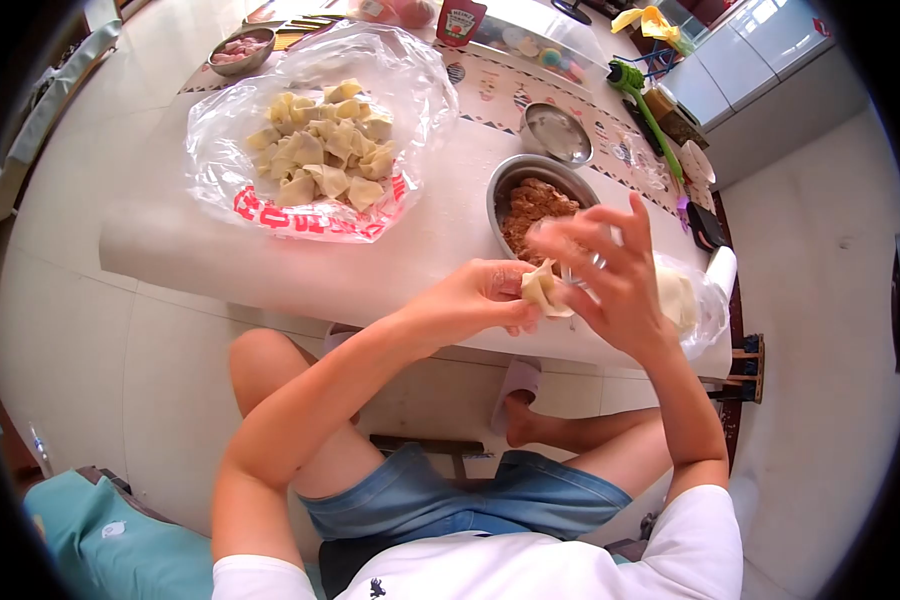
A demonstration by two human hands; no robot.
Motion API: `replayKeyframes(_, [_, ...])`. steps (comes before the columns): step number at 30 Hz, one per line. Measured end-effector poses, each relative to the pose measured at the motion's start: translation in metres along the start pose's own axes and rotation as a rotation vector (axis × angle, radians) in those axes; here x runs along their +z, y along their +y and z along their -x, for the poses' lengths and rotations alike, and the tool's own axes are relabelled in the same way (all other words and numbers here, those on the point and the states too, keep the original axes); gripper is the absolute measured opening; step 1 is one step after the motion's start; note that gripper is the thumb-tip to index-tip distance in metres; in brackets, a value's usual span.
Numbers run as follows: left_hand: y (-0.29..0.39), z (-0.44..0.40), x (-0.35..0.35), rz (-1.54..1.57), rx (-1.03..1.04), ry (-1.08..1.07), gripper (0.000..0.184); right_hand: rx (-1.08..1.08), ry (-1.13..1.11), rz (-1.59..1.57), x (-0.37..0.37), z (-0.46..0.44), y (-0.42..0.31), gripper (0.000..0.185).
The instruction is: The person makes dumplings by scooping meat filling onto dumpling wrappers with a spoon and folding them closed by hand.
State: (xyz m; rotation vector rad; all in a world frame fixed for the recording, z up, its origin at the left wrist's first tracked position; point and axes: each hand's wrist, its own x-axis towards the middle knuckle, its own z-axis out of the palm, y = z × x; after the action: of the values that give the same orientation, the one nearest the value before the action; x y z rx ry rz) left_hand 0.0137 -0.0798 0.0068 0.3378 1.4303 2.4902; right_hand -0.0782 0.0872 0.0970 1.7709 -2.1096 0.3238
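My left hand [488, 293] pinches a folded wonton [543, 289] between thumb and fingers, just above the table's front edge. My right hand [615, 280] is close on its other side, fingers raised and spread, partly blurred, with the thumb beside the wrapper. Shiny bits show among the right fingers; I cannot make out whether they are rings or a utensil. Behind the hands, a metal bowl [498, 190] contains brown minced filling [538, 208]. At the right, a stack of pale wrappers [675, 298] lies in a clear plastic bag [710, 315], partly behind my right wrist.
A clear plastic bag [425, 95] with red print bears several finished wontons [330, 150]. Farther back are a small metal bowl [558, 133], a bowl of pink meat [241, 50], a ketchup pack [460, 22] and a green-handled object [655, 125]. The table's front edge [370, 325] runs above my legs.
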Motion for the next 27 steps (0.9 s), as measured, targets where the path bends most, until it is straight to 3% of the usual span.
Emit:
replayKeyframes(1, [0.001, 0.000, 0.002, 0.105, 0.027, -0.002, 0.040, 0.072, -0.022, -0.057, -0.005, -0.001, -0.001, 0.053])
replayKeyframes(2, [0.002, 0.002, 0.003, 0.208, 0.054, -0.003, 0.041, 0.076, -0.057, -0.119, -0.009, 0.006, 0.012, 0.075])
replayKeyframes(5, [0.012, 0.001, -0.013, 0.539, 0.567, 0.232, 0.043, 0.199, 0.091, -0.127, -0.022, 0.023, 0.018, 0.061])
replayKeyframes(7, [0.041, 0.003, -0.027, 0.650, 0.782, 0.446, 0.045, 0.265, 0.119, -0.102, -0.027, 0.039, 0.022, 0.051])
replayKeyframes(8, [0.043, 0.005, -0.037, 0.622, 0.830, 0.449, 0.045, 0.298, 0.131, -0.090, -0.028, 0.046, 0.023, 0.046])
replayKeyframes(12, [0.033, -0.001, -0.021, 0.469, 0.730, 0.474, 0.044, 0.426, 0.116, -0.026, -0.030, 0.075, 0.034, 0.027])
replayKeyframes(16, [0.025, -0.005, -0.011, 0.395, 0.591, 0.340, 0.049, 0.596, 0.030, 0.016, -0.029, 0.113, 0.057, 0.024])
replayKeyframes(21, [0.008, -0.009, 0.017, 0.258, 0.362, 0.208, 0.055, 0.611, -0.030, 0.073, -0.008, 0.174, 0.103, 0.016])
replayKeyframes(23, [-0.001, -0.013, 0.024, 0.185, 0.288, 0.170, 0.056, 0.811, -0.094, -0.093, -0.006, 0.184, 0.106, 0.013])
replayKeyframes(27, [-0.007, -0.016, 0.024, 0.161, 0.240, 0.136, 0.057, 0.816, -0.059, -0.073, -0.005, 0.185, 0.112, 0.010])
